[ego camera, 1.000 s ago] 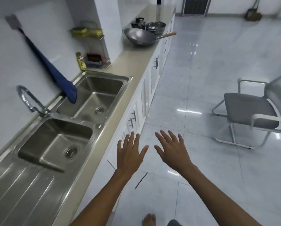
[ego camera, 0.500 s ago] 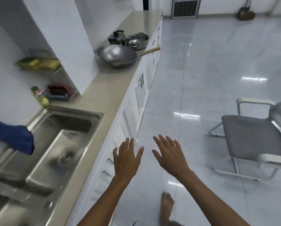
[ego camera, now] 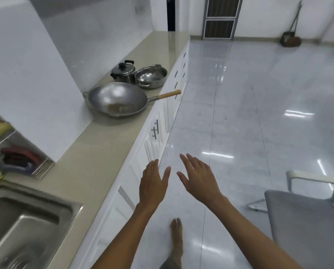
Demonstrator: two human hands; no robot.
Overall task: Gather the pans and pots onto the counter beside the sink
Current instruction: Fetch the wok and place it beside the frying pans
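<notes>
A large steel wok (ego camera: 117,99) with a wooden handle (ego camera: 169,94) sits on the beige counter (ego camera: 96,150), its handle sticking out over the edge. Behind it stand a lidded steel pot (ego camera: 123,71) with black handles and an open steel pan (ego camera: 151,76). The steel sink (ego camera: 26,224) fills the lower left corner. My left hand (ego camera: 153,184) and my right hand (ego camera: 198,177) hover side by side over the floor beside the cabinets, fingers spread, holding nothing. Both are well short of the wok.
A wire rack (ego camera: 20,158) with sponges and cloths stands against the wall past the sink. White cabinet doors (ego camera: 156,136) with bar handles run under the counter. A grey chair (ego camera: 305,220) stands at the lower right. My bare foot (ego camera: 176,237) is on the glossy tiled floor.
The view has advanced along the counter: the sink has slid to the lower left and the wok, pot and pan are nearer. Both hands stay open, held out in front.
</notes>
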